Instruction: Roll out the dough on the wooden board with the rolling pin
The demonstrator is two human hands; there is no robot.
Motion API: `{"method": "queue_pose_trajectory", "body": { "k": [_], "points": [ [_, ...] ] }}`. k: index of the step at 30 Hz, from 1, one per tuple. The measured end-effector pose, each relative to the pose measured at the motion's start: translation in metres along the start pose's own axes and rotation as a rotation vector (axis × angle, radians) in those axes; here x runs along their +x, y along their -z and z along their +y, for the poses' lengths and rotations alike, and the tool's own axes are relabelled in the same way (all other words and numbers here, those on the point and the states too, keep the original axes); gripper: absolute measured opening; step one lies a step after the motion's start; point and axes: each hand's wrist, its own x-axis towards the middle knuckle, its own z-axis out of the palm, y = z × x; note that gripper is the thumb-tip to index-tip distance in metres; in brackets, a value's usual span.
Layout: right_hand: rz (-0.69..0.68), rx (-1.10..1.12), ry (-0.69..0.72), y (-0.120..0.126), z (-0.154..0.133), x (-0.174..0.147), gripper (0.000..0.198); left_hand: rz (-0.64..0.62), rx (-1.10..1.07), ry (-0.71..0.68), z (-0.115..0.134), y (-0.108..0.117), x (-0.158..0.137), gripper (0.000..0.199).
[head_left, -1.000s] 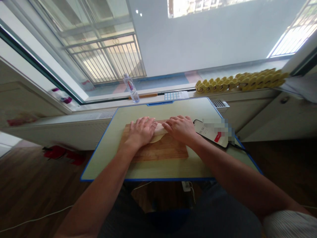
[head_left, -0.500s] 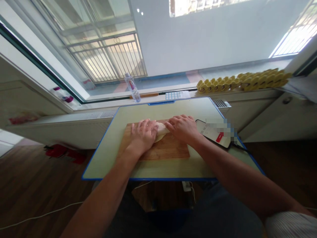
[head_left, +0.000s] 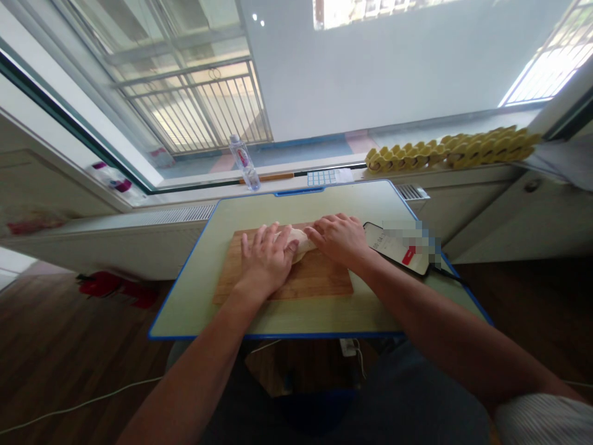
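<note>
A pale lump of dough (head_left: 301, 238) lies on a wooden board (head_left: 319, 281), partly hidden by both hands. My left hand (head_left: 266, 256) rests over the dough's left side with its fingers spread, thumb pressed against the dough. At the opposite side, my right hand (head_left: 340, 238) has bent fingers and a thumb gripping the dough's right end. How far its fingertips reach round the dough is hidden.
The board sits on a blue-edged table (head_left: 185, 303). A phone (head_left: 396, 247) with a cable lies to the right. On the window sill stand a clear bottle (head_left: 245, 164) and a yellow scalloped object (head_left: 445, 151). A red object (head_left: 111, 287) is on the floor at left.
My left hand has shifted slightly left and down, showing more of the dough between the hands. My right hand stays at the dough's right end. The whole view has shifted a little.
</note>
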Motion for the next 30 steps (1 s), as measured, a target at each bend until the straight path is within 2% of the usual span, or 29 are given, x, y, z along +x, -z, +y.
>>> {"method": "queue_pose_trajectory", "body": {
  "k": [7,11,15,22,24,27,30],
  "points": [
    [0.054,-0.006,-0.027,-0.005,0.002,0.002,0.058,-0.133,-0.045,0.014,-0.022,-0.003,0.081,0.06],
    [0.061,-0.008,-0.064,-0.007,0.004,0.003,0.061,-0.134,-0.116,0.047,-0.025,-0.01,0.098,0.057],
    [0.087,-0.018,-0.101,-0.008,0.005,0.004,0.062,-0.116,-0.123,0.028,-0.023,-0.011,0.073,0.06],
    [0.074,-0.017,-0.13,-0.006,0.004,0.005,0.059,0.043,-0.029,-0.021,0.007,-0.005,-0.041,0.069],
    [0.069,-0.012,-0.118,-0.007,0.004,0.005,0.059,0.066,-0.03,-0.049,0.015,-0.007,-0.062,0.071],
    [0.074,-0.009,-0.097,-0.007,0.004,0.003,0.059,0.06,-0.028,-0.031,0.016,-0.007,-0.061,0.073],
    [0.068,-0.028,-0.073,-0.006,0.004,0.002,0.06,0.015,-0.035,0.03,0.004,-0.005,-0.027,0.071]
  ]
}}
